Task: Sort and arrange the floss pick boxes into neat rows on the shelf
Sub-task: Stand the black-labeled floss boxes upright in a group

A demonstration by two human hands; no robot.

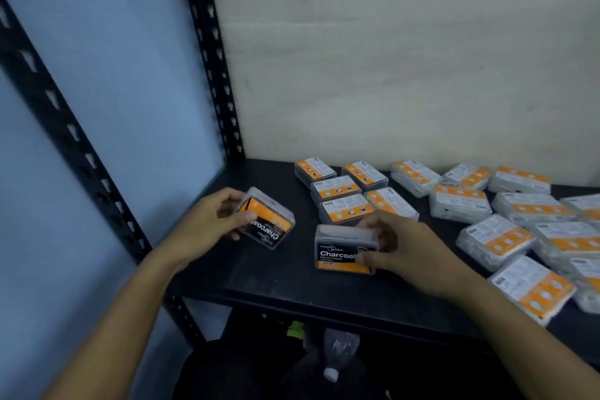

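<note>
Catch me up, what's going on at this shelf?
A person is sorting floss pick boxes on a black shelf. The left hand holds one Charcoal box, tilted, and the right hand grips a second Charcoal box nearer the front edge. Behind them a small cluster of boxes lies back-label up, fairly tidy. The boxes on the right lie at loose angles, not yet in rows.
</note>
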